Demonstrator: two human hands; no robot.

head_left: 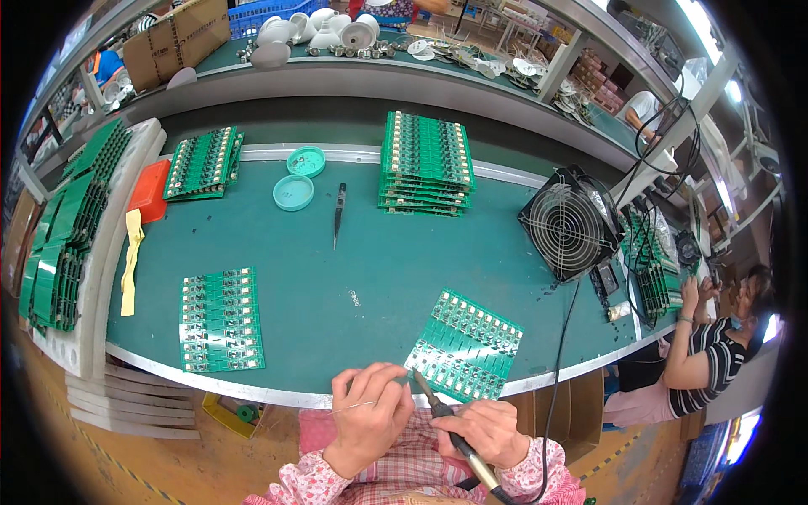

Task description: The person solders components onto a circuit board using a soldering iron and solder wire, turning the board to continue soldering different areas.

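Observation:
In my right hand (491,431) is a soldering iron (438,409), its cable trailing off to the right. The iron's tip points up and left, to the near left corner of a green circuit board panel (468,347) lying tilted at the table's front edge. Close by, my left hand (370,412) is closed, its fingertips beside that same corner. A thin silvery solder wire (353,406) runs across its fingers; the wire's end is hidden. Another board panel (222,321) lies flat further left, touched by neither hand.
A stack of panels (426,164) stands at the back, a smaller one (204,164) back left. Tweezers (339,215) lie beside two teal round containers (293,193). A black fan (571,223) stands right. Foam (114,252) holds boards at left. A co-worker (715,362) sits at right.

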